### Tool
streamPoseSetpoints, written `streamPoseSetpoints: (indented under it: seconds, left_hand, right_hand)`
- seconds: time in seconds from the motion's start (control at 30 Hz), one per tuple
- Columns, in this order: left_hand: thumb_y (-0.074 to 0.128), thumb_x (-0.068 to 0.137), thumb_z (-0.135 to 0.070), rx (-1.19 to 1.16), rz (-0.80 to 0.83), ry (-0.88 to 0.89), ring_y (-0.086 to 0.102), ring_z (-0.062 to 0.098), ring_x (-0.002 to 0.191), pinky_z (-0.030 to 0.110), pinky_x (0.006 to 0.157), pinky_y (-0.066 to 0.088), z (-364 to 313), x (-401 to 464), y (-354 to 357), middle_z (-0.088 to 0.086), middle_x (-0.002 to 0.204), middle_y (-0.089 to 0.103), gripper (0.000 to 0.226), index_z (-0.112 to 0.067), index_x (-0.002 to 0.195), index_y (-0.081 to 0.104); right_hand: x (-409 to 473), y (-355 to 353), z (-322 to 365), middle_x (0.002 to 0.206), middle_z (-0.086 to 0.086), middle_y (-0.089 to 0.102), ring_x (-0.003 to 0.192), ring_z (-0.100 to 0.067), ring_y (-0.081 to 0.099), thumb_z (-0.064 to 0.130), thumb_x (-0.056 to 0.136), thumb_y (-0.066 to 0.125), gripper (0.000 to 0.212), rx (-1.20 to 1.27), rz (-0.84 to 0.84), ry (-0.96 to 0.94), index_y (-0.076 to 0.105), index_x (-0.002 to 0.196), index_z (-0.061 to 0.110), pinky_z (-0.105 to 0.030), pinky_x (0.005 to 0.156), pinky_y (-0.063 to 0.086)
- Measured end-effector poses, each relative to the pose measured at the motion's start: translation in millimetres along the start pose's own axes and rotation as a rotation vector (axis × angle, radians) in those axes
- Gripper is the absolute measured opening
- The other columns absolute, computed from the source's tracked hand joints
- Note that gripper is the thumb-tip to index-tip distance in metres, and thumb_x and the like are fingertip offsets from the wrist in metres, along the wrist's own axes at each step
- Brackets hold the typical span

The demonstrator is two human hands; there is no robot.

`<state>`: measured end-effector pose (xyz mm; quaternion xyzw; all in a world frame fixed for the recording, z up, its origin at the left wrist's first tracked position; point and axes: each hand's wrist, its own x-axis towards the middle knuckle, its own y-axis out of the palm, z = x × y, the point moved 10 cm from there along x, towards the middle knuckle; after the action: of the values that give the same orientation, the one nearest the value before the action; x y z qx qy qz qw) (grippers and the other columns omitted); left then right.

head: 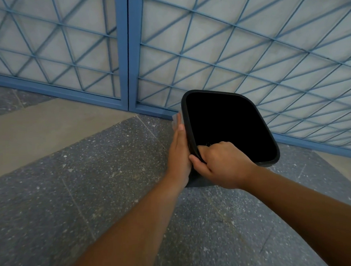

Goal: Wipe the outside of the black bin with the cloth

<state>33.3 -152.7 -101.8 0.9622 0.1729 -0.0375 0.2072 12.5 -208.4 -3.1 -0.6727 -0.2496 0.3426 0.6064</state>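
Soft, even daylight, no glare; the black plastic bin's [229, 127] inside is pure shadow; wide-angle bending skews the blue metal lattice gate [247, 46]; slight blur throughout

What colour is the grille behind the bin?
Blue: the metal grille has a blue frame and crossing diagonal bars over pale panels, seen in the head view.

My right hand [219, 165] curls in a tight grip; my left hand [179, 153] lies flat, fingers straight, both forearms extended.
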Motion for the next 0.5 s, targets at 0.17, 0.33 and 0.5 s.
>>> streamPoseSetpoints:
  seconds: [0.17, 0.33, 0.5]
  left_hand:
    - [0.024, 0.110, -0.062, 0.053, 0.035, 0.018, 0.024, 0.009, 0.163, 0.032, 0.134, 0.016, 15, 0, -3, -0.009, 0.176, 0.026, 0.064, -0.037, 0.169, 0.024]
    - [0.030, 0.107, -0.064, -0.072, 0.034, 0.058, 0.025, 0.005, 0.162, 0.033, 0.134, 0.019, 1, -8, 5, -0.014, 0.175, 0.028, 0.060, -0.044, 0.164, 0.032]
    - [0.040, 0.108, -0.061, -0.137, -0.024, -0.032, 0.031, 0.011, 0.160, 0.041, 0.133, 0.024, 10, 14, -4, -0.009, 0.174, 0.032, 0.062, -0.038, 0.166, 0.034]
  right_hand:
    - [-2, 0, 1, 0.063, -0.001, 0.056, 0.057, -0.021, 0.055, 0.047, 0.098, 0.026, 0.043, 0.007, 0.005, -0.001, 0.048, 0.076, 0.018, -0.037, 0.062, 0.045]
    - [0, -1, 1, 0.065, -0.003, 0.057, 0.060, -0.023, 0.057, 0.047, 0.098, 0.026, 0.042, 0.003, 0.005, -0.001, 0.048, 0.077, 0.017, -0.038, 0.064, 0.046]
    - [2, -2, 1, 0.064, -0.002, 0.053, 0.058, -0.022, 0.053, 0.047, 0.098, 0.027, 0.042, -0.005, 0.003, 0.003, 0.046, 0.076, 0.016, -0.035, 0.061, 0.041]
